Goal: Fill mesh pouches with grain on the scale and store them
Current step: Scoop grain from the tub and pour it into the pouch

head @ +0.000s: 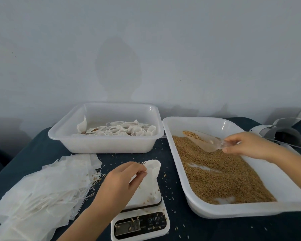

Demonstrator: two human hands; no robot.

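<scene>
The right hand [247, 145] pinches the scoop [203, 140] over the grain tray's [268, 208] far end, well right of the pouch [150, 178] whose mouth the left hand [122, 180] pinches open on the scale [141, 221].

Plain pale grey painted wall [146, 49] w/ faint darker patch at centre; below it, dark navy cloth-covered table [181, 228]. Soft, dim light.

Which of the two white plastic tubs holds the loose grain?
The long white plastic tub on the right, where the right hand holds the clear scoop; the square tub behind the scale holds pouches.
</scene>
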